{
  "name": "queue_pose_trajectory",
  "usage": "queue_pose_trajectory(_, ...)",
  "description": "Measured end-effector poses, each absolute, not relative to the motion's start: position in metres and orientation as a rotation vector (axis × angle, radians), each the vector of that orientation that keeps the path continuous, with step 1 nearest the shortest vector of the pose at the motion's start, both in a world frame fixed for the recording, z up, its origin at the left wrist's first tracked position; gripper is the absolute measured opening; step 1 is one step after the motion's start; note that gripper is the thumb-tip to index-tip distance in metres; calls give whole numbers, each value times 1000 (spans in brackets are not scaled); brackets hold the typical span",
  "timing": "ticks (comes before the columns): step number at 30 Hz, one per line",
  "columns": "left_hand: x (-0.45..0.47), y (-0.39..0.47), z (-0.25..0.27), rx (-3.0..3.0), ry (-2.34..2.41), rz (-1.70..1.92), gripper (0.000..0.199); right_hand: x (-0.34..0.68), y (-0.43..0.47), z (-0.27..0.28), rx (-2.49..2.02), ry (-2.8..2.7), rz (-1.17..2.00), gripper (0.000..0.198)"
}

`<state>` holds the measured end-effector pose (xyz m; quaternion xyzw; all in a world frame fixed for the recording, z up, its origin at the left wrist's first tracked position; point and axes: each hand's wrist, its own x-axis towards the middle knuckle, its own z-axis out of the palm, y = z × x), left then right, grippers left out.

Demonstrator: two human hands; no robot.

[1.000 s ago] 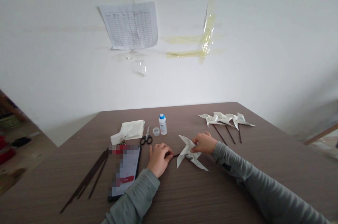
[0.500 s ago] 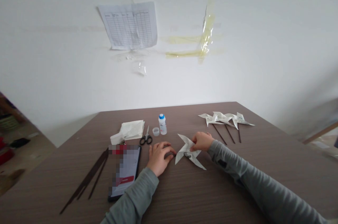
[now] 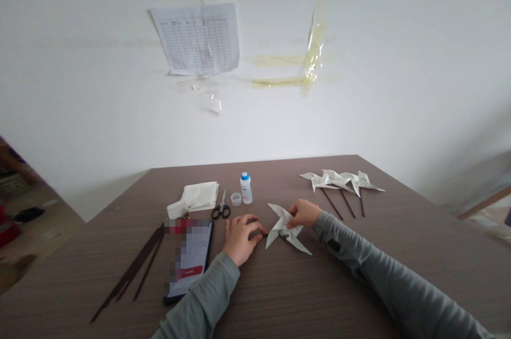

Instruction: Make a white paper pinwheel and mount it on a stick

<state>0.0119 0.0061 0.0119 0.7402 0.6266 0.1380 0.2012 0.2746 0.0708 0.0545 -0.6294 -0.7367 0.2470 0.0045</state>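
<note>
A folded paper pinwheel [image 3: 294,243] made of printed sheet lies on the brown table in front of me. My right hand [image 3: 305,213] bends over its right side, fingers gathered on the paper near the centre. The fingertips partly cover the folds there. Just left of the pinwheel, my left hand [image 3: 241,239] rests on the tabletop with its fingers curved and apart, holding nothing visible. Its fingertips come close to the left blade; I cannot tell whether they touch it.
Beyond my hands stand a blue-capped glue bottle [image 3: 246,190], a small clear cup [image 3: 236,199] and scissors [image 3: 221,210]. Paper squares [image 3: 200,195], a phone [image 3: 190,264] and dark sticks [image 3: 138,262] lie leftward. Three pinwheels [image 3: 343,180] on sticks lie at the back right.
Almost nothing differs. My right hand and the pinwheel have shifted very slightly; my left hand keeps its place.
</note>
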Motion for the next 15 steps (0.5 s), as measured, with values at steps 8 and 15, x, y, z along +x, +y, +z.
queue_pose_trajectory(8, 10, 8, 8, 2078, 1746, 403, 38, 276, 71, 50, -1941, -2307, 798, 15)
queue_pose_trajectory(15, 10, 7, 7, 2072, 1749, 424, 37, 279, 70, 49, -1891, -2313, 814, 15)
